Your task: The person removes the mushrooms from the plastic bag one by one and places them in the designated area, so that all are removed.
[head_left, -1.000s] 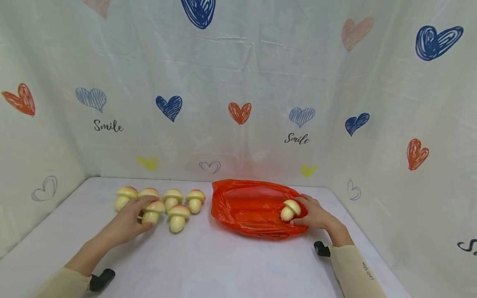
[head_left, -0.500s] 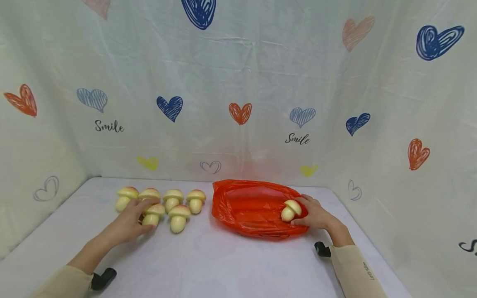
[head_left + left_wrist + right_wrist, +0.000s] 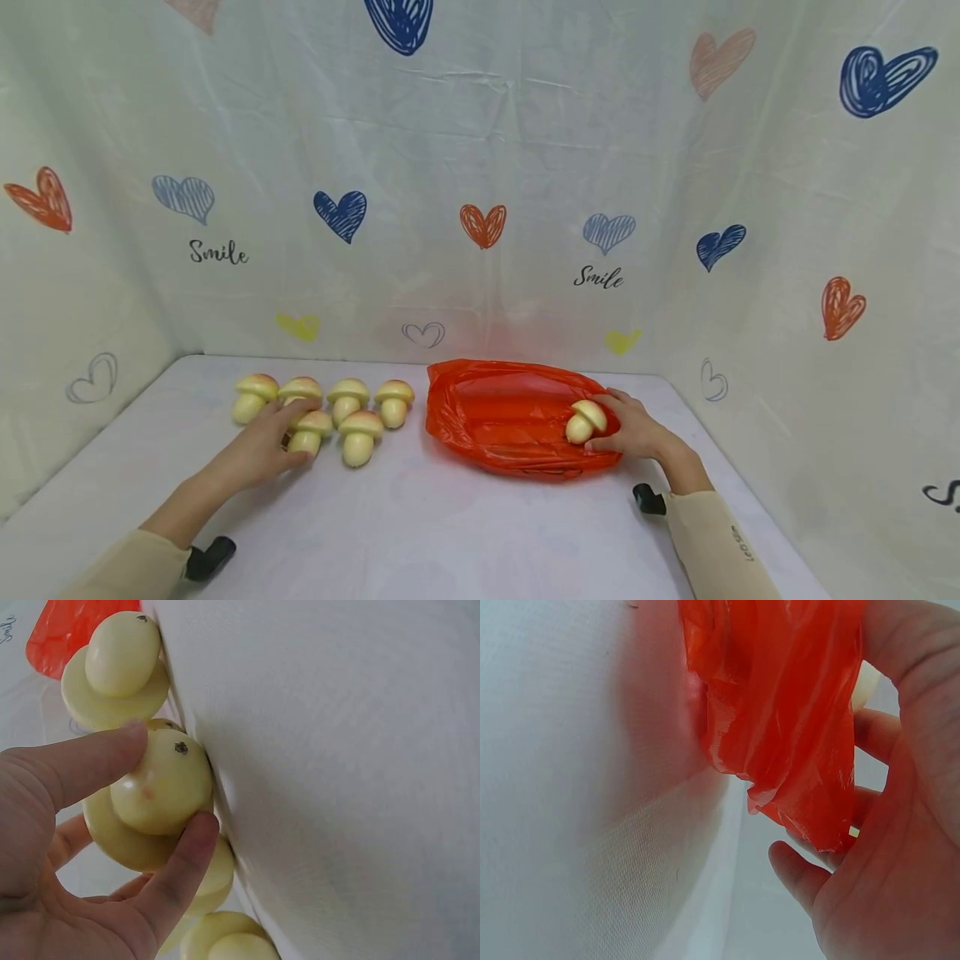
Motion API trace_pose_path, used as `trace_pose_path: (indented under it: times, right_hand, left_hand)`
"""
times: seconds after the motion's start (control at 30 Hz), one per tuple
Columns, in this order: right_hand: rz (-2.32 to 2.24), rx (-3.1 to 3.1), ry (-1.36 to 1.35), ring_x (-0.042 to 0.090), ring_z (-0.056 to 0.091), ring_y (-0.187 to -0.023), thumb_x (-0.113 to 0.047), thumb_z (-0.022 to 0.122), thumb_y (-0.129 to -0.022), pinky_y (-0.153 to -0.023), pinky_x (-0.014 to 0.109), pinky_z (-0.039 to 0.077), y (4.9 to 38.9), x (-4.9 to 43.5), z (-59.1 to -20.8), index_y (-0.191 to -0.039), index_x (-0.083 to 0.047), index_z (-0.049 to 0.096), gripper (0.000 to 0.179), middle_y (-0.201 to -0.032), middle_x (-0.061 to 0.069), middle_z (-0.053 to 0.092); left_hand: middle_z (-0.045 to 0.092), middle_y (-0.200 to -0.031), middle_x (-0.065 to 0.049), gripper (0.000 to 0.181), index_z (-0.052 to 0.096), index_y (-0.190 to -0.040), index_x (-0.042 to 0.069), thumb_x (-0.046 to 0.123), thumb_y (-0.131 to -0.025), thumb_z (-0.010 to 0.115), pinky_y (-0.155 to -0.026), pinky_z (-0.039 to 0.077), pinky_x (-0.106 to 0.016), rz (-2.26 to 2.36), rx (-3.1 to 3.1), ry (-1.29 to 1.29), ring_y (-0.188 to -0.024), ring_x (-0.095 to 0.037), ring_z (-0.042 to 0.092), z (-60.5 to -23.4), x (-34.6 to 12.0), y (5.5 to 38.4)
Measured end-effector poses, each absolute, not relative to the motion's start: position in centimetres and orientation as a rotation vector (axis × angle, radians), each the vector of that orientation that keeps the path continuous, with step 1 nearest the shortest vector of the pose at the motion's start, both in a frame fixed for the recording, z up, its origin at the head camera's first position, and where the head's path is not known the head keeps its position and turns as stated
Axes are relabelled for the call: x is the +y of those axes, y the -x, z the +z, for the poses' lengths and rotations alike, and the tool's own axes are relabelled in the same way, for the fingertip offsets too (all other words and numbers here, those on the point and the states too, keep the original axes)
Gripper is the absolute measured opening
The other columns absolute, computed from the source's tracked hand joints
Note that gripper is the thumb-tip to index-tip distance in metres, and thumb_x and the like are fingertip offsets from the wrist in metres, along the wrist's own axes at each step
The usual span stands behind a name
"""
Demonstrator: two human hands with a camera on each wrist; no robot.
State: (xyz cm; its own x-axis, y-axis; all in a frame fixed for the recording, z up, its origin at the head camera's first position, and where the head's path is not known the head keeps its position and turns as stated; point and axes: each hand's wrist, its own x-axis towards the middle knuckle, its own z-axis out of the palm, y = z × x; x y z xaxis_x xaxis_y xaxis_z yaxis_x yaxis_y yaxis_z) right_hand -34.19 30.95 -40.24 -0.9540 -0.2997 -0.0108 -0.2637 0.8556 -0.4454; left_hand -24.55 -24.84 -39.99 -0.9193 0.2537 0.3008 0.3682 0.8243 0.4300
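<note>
My left hand (image 3: 264, 446) grips a pale yellow toy mushroom (image 3: 161, 784) at the front left of a cluster. In the left wrist view the thumb lies across its stem, with a finger on the stem's other side. On the right, my right hand (image 3: 633, 427) holds another toy mushroom (image 3: 585, 422) between thumb and fingers, at the right end of a red plastic bag (image 3: 498, 417). The right wrist view has the bag (image 3: 780, 712) hiding most of that mushroom and the thumb tip.
More toy mushrooms stand about the left hand, among them one in front (image 3: 358, 437) and one nearest the bag (image 3: 393, 404). All lie on a white-covered table (image 3: 450, 542). A heart-printed curtain (image 3: 420, 275) encloses the back and sides.
The toy mushroom in the left hand has settled slightly lower since a second ago. The right hand, its mushroom and the bag have stayed still.
</note>
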Motion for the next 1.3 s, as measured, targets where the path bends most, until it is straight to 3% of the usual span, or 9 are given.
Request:
trace_pose_path:
  times: [0.13,0.37,0.73,1.1,1.3]
  right_hand:
    - [-0.693,2.948,0.447,0.045,0.023,-0.132,-0.045,0.081,-0.070,-0.094,0.068,0.035,34.2,31.0,-40.3,-0.141,-0.009,0.043,0.088,-0.149,0.023,0.023]
    - [-0.701,2.945,0.438,0.045,0.023,-0.132,-0.045,0.081,-0.070,-0.094,0.067,0.035,34.1,30.9,-40.3,-0.141,-0.009,0.043,0.088,-0.150,0.023,0.023]
    - [-0.688,2.949,0.430,0.045,0.023,-0.132,-0.045,0.081,-0.070,-0.094,0.067,0.035,34.0,30.9,-40.1,-0.141,-0.009,0.042,0.088,-0.150,0.023,0.022]
    - [-0.686,2.955,0.430,0.045,0.022,-0.133,-0.046,0.081,-0.070,-0.095,0.068,0.034,34.2,30.9,-40.2,-0.141,-0.010,0.043,0.088,-0.150,0.023,0.022]
    - [-0.688,2.950,0.423,0.045,0.023,-0.132,-0.045,0.081,-0.070,-0.094,0.067,0.035,34.2,30.9,-40.2,-0.141,-0.010,0.043,0.088,-0.150,0.023,0.022]
  left_hand:
    - [0.051,-0.121,-0.030,0.066,0.049,-0.132,0.002,0.011,-0.074,0.079,-0.082,0.044,-0.056,-0.726,-2.797,0.446,-0.108,-0.041,0.050,-40.0,-24.8,24.4]
    - [0.044,-0.118,-0.032,0.068,0.047,-0.134,0.004,0.013,-0.074,0.080,-0.070,0.048,-0.046,-0.748,-2.830,0.392,-0.089,-0.029,0.054,-39.8,-24.7,24.2]
    - [0.043,-0.107,-0.023,0.058,0.051,-0.124,0.008,0.006,-0.073,0.079,-0.068,0.049,-0.040,-0.813,-2.808,0.367,-0.084,-0.026,0.056,-39.5,-24.6,23.9]
    - [0.043,-0.108,-0.026,0.060,0.050,-0.126,0.006,0.006,-0.073,0.079,-0.066,0.050,-0.040,-0.802,-2.811,0.360,-0.082,-0.026,0.057,-39.4,-24.4,23.8]
    - [0.042,-0.104,-0.026,0.062,0.048,-0.129,0.009,0.013,-0.076,0.079,-0.058,0.044,-0.035,-0.758,-2.806,0.350,-0.077,-0.025,0.054,-38.8,-24.6,23.7]
